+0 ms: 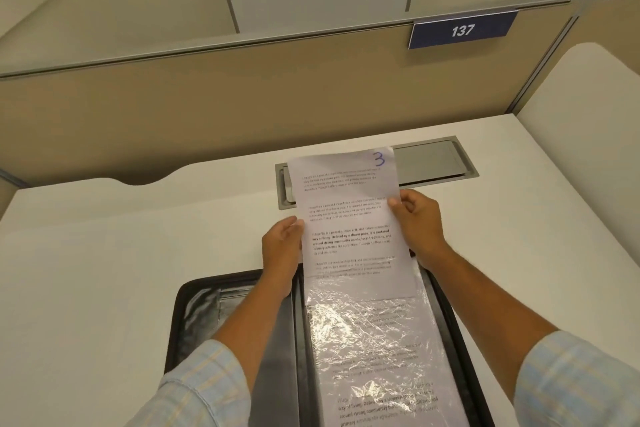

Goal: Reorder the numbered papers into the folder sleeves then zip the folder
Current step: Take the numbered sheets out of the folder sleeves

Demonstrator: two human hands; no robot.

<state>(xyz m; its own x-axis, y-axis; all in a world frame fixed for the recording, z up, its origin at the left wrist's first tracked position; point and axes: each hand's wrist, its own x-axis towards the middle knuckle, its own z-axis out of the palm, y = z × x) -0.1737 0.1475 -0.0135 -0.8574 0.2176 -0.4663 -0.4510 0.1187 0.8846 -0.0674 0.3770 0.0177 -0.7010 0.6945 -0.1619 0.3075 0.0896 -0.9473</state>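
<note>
Where the folder lies: black folder [194, 315] open on the white desk [104, 253].
Sleeve: crinkled clear sleeve [374, 340] on its right half.
Left hand [282, 250]: pinches the paper's left edge.
Right hand [415, 222]: pinches the right edge.
Paper [349, 218]: marked 3 (blue ink), lower end inside the sleeve mouth, top over the grey hatch [433, 159].
Far: sign 137 [462, 30].

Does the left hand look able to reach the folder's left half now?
Likely yes: the left hand is close to the folder's left half, which lies mostly uncovered, but it grips the paper and must release first.
</note>
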